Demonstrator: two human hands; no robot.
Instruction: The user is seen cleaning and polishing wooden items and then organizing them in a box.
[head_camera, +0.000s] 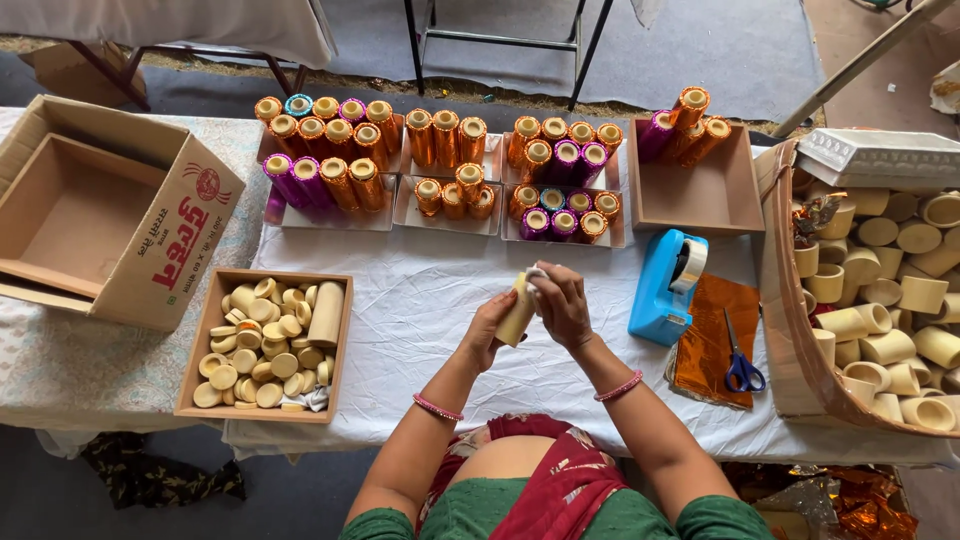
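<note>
— Left hand (487, 328) first: what is it doing?

— It is cupping the lower part of a pale cream tube (519, 312), fingers curled shut around it from the 8 o'clock side.

— And the right hand (562, 303)?

— It is closing over the tube's upper end from the 3 o'clock side, fingers clamped on it and pressing a small bit of white material against the top.

— Which way is the tube lying?

— Its long axis is running nearly upright in the view, leaning slightly: the top end is pointing toward 1 o'clock, the bottom toward 7 o'clock. It is being held just above the white tablecloth (420, 300), at the middle of the table, in front of the person's body.

— What is sitting around it?

— At 9 o'clock, a wooden tray (196, 345) is holding cream caps and one tall tube. At 12 o'clock, trays of foil-wrapped tubes (440, 140) in orange and purple are standing in rows. At 3 o'clock, a blue tape dispenser (660, 290) is sitting near the hands, with blue-handled scissors (741, 365) lying on an orange foil sheet (705, 335) just beyond. Farther toward 3 o'clock, a basket (790, 330) is holding many bare cream tubes. An open cardboard box (110, 215) is lying toward 10 o'clock.
</note>
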